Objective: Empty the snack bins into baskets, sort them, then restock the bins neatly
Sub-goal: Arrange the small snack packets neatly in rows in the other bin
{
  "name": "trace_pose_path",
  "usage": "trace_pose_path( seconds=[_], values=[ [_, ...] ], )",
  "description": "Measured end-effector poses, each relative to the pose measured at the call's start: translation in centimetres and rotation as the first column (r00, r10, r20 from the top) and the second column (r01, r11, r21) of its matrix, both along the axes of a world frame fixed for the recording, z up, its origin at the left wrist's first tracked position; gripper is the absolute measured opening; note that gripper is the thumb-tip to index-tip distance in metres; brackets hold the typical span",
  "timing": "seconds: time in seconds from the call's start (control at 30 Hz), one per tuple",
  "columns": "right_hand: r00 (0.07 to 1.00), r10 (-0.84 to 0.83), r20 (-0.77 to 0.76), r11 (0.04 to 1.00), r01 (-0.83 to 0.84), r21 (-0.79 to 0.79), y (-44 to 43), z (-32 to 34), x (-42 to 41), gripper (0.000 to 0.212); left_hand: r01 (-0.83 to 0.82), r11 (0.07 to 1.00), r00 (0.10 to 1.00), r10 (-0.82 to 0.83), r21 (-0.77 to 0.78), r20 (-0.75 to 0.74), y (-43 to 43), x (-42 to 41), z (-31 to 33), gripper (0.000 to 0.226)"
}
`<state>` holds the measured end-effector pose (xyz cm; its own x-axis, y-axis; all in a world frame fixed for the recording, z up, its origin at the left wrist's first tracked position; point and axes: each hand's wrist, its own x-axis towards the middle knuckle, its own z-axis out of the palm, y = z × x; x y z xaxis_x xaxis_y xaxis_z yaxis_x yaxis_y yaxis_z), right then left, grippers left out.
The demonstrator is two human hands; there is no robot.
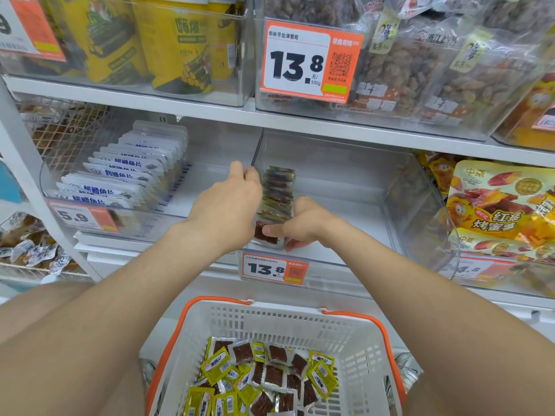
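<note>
I am working both hands inside the clear bin (330, 163). My left hand (228, 202) is curling over the left side of the row (277, 190) of small brown-and-green packets, with its fingertips closing on the far end. My right hand (303, 226) is grasping the near end, thumb pressing on the front packet and fingers tucking under it. The row is standing on edge along the bin's left wall, close to the front.

The basket (285, 328) is sitting below the bin, between my forearms. It is holding a loose heap of packets (264, 376), some brown side up and some yellow. A 13.8 tag (274, 268) is hanging on the bin's front, just under my right hand. In the next bin to the left, white fish packs (129, 172) are standing in a line.
</note>
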<state>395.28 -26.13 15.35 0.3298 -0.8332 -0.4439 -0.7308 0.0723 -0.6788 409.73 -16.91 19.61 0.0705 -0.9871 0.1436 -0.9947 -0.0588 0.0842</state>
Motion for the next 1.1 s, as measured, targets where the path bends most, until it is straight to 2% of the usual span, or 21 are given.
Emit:
trace_pose_path(
  seconds=[0.17,0.3,0.47,0.57,0.63,0.67,0.73,0.8,0.87,0.93,1.0,1.03,1.1],
  values=[
    [0.999,-0.049,0.015,0.998,0.05,-0.045,1.2,0.7,0.0,0.036,0.013,1.0,1.0,-0.013,-0.001,0.016,0.0,0.3,0.0,0.044],
    [1.0,-0.028,0.012,0.994,0.029,-0.104,2.9,1.7,-0.2,0.035,0.021,1.0,1.0,-0.021,-0.021,0.013,0.4,0.3,-0.1,0.044],
    [0.999,0.029,-0.018,0.984,-0.032,-0.178,5.0,3.0,-0.6,0.038,0.147,0.97,0.987,-0.132,-0.196,0.088,1.1,0.5,-0.6,0.04],
    [0.998,0.063,-0.023,0.977,-0.066,-0.204,6.0,3.5,-1.4,0.028,0.214,0.934,0.973,-0.229,-0.285,-0.018,2.2,0.8,-0.2,0.024],
    [0.994,0.062,-0.094,0.971,-0.082,-0.224,6.5,3.4,-1.9,0.039,0.215,0.911,0.961,-0.262,-0.352,-0.091,3.7,0.9,0.0,0.011],
    [0.991,0.042,-0.128,0.958,-0.077,-0.277,6.6,3.1,-2.2,0.038,0.206,0.905,0.956,-0.268,-0.372,-0.123,4.7,0.9,0.1,0.007],
    [0.992,-0.021,-0.126,0.882,-0.041,-0.469,7.1,2.6,-2.9,0.028,0.197,0.909,0.943,-0.278,-0.368,-0.183,6.8,0.8,0.1,0.016],
    [1.0,-0.006,0.009,0.745,0.011,-0.667,9.0,2.9,-4.0,0.02,0.258,0.933,0.922,-0.316,-0.252,-0.225,8.5,0.9,-0.7,0.027],
    [0.986,0.119,0.114,0.696,-0.001,-0.718,12.4,3.6,-5.2,0.016,0.358,0.933,0.912,-0.341,0.04,-0.228,9.6,0.9,-2.8,0.029],
    [0.967,0.246,0.075,0.768,-0.147,-0.623,16.2,2.8,-6.0,0.016,0.421,0.827,0.907,-0.372,0.372,-0.198,10.0,0.3,-5.8,0.022],
    [0.935,0.344,-0.087,0.824,-0.345,-0.449,18.7,-0.2,-6.4,0.02,0.409,0.68,0.906,-0.385,0.609,-0.178,9.8,-0.3,-9.7,0.015],
    [0.906,0.384,-0.178,0.824,-0.424,-0.375,19.2,-2.3,-6.5,0.023,0.39,0.628,0.911,-0.367,0.673,-0.186,9.5,-0.4,-11.9,0.018],
    [0.861,0.408,-0.305,0.846,-0.482,-0.229,19.1,-7.0,-6.9,0.029,0.344,0.597,0.936,-0.284,0.725,-0.21,8.7,0.1,-16.4,0.023]
  ],
)
